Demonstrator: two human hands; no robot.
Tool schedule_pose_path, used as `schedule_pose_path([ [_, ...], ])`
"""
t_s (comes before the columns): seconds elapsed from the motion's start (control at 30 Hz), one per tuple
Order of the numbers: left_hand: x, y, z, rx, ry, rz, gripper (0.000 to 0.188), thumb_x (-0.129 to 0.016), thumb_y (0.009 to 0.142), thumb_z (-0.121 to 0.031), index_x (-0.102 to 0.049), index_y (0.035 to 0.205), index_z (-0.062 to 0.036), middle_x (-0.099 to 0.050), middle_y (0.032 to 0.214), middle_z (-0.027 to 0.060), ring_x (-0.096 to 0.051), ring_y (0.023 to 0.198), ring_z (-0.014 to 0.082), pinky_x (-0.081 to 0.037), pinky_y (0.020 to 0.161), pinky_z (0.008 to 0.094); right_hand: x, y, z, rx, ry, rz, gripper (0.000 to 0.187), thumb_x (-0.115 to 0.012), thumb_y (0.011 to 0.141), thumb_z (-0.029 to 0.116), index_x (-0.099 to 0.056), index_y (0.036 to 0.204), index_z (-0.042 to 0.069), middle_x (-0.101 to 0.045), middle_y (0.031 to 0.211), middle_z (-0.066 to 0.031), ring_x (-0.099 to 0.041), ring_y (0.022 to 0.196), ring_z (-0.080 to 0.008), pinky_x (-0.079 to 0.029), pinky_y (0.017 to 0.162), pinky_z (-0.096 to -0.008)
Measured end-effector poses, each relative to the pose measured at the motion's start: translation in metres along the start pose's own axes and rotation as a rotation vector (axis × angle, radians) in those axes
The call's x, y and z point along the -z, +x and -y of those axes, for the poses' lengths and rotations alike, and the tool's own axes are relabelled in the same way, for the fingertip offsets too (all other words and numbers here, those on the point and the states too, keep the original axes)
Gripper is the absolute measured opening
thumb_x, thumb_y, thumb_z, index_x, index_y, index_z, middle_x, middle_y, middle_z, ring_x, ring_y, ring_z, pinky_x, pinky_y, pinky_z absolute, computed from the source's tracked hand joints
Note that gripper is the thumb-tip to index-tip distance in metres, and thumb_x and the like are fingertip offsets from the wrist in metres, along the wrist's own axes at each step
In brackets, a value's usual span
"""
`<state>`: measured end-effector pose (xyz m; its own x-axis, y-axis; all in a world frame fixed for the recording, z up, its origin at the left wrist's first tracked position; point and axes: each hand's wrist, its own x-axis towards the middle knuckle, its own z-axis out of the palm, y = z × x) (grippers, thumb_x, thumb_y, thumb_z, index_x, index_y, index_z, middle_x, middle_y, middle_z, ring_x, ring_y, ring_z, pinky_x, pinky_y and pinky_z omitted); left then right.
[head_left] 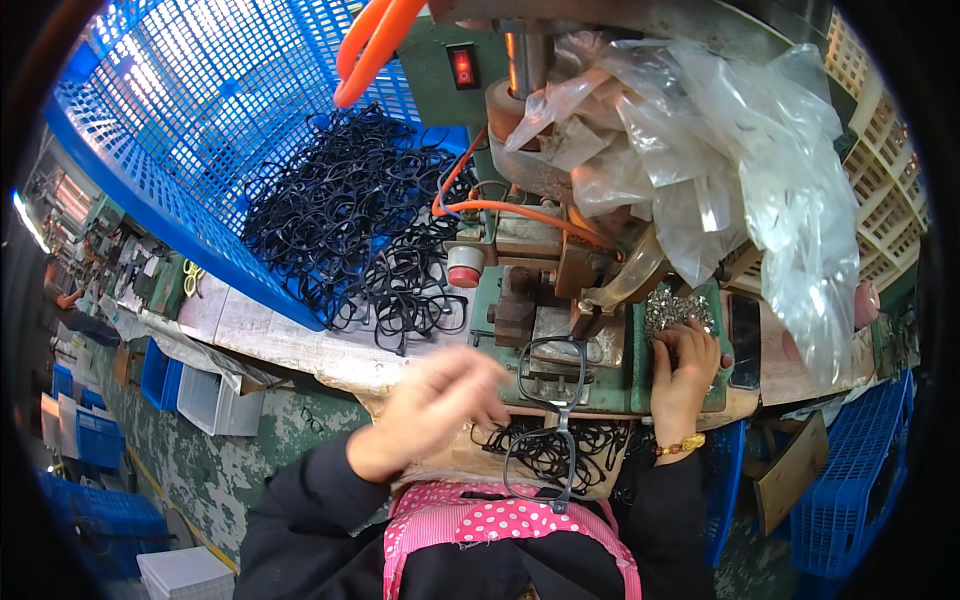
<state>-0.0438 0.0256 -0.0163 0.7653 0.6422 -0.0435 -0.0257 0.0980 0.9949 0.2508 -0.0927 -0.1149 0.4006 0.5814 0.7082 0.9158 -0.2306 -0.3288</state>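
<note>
Whitish covering lay over the table [245, 325], the broadest working surface we noted. On it, at the left, stood a blue mesh basket [170, 215]; beside it we marked the green machine [430, 85], partly hidden by a crumpled clear plastic bag [790, 200]. A tangled heap of dark eyeglass frames [340, 190] lay in the basket and spilled onto the table.

Of the two hands, we found the left hand [435, 400] blurred and half curled near the table's front edge; we could not tell whether it gripped anything. The right hand [687, 375] bent its fingers into a green tray [640, 350]; whether they had closed on a piece we could not tell. Between the hands we located a single frame [563, 428], one rim before the machine, the other before the pink apron [500, 520]. Smallest were the shiny metal pieces [675, 308] in the tray.

We judged the step in hand to be picking out one such piece. Done well, in our view, it called for a light thumb-and-forefinger pinch, loose neighbours shed inside the tray, and the single frame steadied without strain.
</note>
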Motion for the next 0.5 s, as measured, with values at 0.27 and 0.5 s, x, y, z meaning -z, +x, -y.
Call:
schedule_pose_path([
  [0.27, 0.17, 0.055, 0.051, -0.152, 1.146, -0.58, 0.026, -0.072, 0.092, -0.026, -0.07, 0.086, -0.0005, -0.072, 0.084, 0.0141, -0.067, 0.071, 0.0305, -0.052, 0.065, 0.0395, 0.012, -0.004, 0.009, -0.188, 0.116, -0.005, 0.007, -0.064, 0.093, 0.004, -0.065, 0.1, 0.002, -0.067, 0.1, -0.0117, -0.059, 0.098, -0.0323, -0.043, 0.091, -0.0425],
  [0.5, 0.172, 0.08, 0.05, 0.036, 1.144, -0.629, 0.028, -0.077, 0.081, -0.029, -0.067, 0.075, -0.0037, -0.067, 0.072, 0.0122, -0.065, 0.068, 0.0315, -0.051, 0.065, 0.0417, 0.014, -0.002, 0.013, -0.194, 0.172, -0.03, 0.009, -0.062, 0.093, 0.001, -0.065, 0.102, 0.0, -0.066, 0.099, -0.0118, -0.061, 0.095, -0.0309, -0.046, 0.088, -0.0384],
])
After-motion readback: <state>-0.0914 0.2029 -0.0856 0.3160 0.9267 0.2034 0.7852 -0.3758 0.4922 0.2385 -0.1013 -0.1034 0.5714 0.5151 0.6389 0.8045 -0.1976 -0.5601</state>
